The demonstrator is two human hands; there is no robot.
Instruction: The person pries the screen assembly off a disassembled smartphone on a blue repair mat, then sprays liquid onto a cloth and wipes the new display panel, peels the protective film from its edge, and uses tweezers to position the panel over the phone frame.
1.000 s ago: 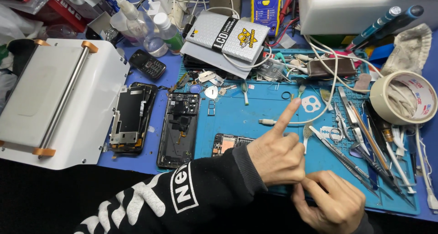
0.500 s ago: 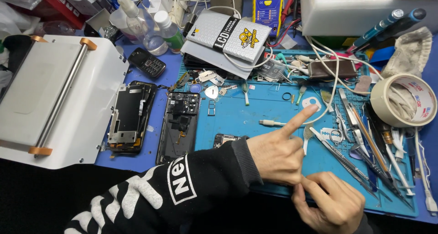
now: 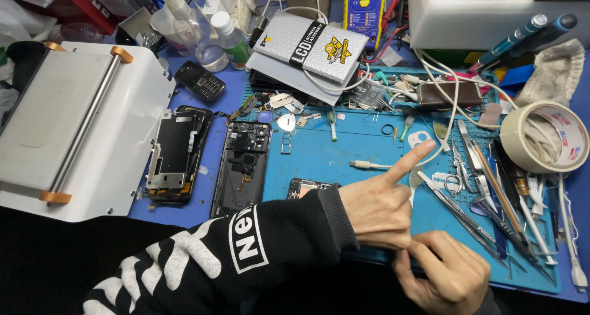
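Left hand [image 3: 376,209] loosely fisted, index finger pointing toward two o'clock, holding nothing, right hand [image 3: 447,277] curled at its five o'clock, fingertips touching it, grasp unclear, white cable plug [image 3: 362,164] at eleven o'clock, cluttered blue mat [image 3: 344,149].

Blue workbench [image 3: 227,87] under even overhead light, a blue silicone repair mat [image 3: 344,149] covering its right half, white flat-bed machine [image 3: 80,130] on the left, white plastic box [image 3: 467,14] along the back edge, dark unlit floor [image 3: 49,266] below the near edge.
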